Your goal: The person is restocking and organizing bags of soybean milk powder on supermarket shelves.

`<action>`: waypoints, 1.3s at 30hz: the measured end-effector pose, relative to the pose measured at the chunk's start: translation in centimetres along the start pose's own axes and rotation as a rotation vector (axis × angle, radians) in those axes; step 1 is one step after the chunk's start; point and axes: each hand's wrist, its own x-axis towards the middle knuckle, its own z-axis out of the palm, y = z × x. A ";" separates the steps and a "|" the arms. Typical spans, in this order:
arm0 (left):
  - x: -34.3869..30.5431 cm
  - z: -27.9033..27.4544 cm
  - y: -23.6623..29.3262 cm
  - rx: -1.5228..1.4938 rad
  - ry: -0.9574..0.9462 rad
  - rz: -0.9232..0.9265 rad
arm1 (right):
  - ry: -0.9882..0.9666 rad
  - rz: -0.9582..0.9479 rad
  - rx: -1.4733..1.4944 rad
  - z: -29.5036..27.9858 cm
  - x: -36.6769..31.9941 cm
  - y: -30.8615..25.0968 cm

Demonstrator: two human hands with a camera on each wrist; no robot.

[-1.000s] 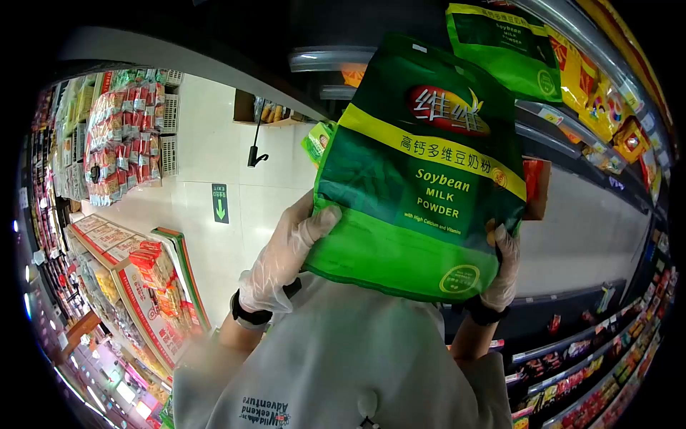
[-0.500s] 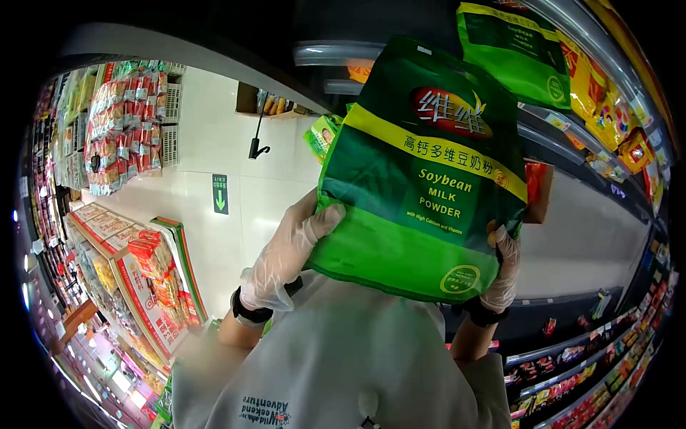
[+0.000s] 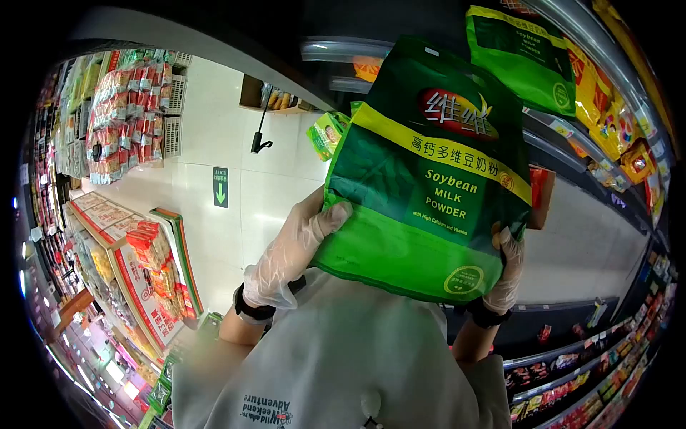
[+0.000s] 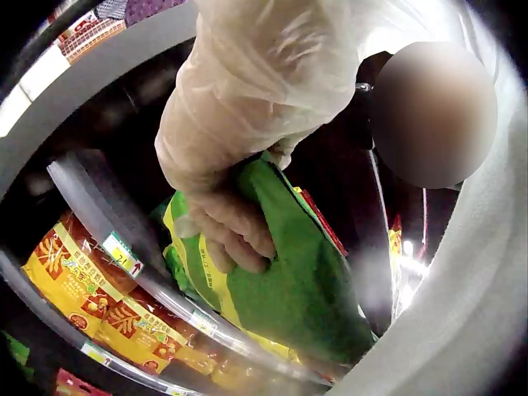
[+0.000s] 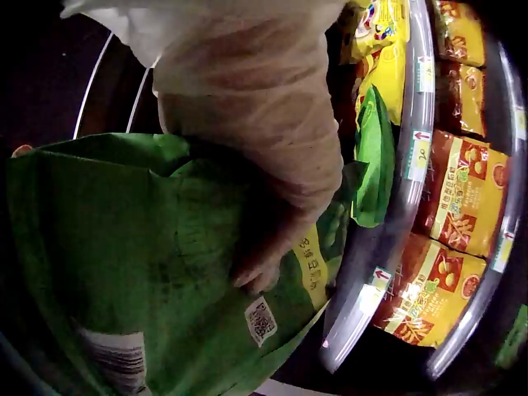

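Note:
A big green bag of soybean milk powder (image 3: 436, 171) is held up in front of the person's chest, its printed front facing the head camera. The left hand (image 3: 304, 232), in a clear glove, grips its lower left side with the thumb on the front. At the lower right side the gloved right hand (image 3: 506, 268) grips it the same way. In the left wrist view, fingers (image 4: 231, 231) spread over the back of the bag. Fingers (image 5: 260, 272) press the back near a printed code in the right wrist view.
A second green milk powder bag (image 3: 522, 61) stands on the shelf at the upper right, beside yellow snack packs (image 3: 597, 96). Shelf rails with price tags (image 5: 418, 157) run past the right hand. Red packs (image 3: 153, 264) sit on a display at the left, near a floor exit sign (image 3: 221, 187).
Both hands still hold the bag, which has shifted slightly right and down in the head view. The shelf bag at the upper right has shifted the same way.

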 end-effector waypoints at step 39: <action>4.8 1.6 -6.2 -0.217 0.189 -0.104 | -0.252 0.058 -0.249 -0.8 3.6 0.3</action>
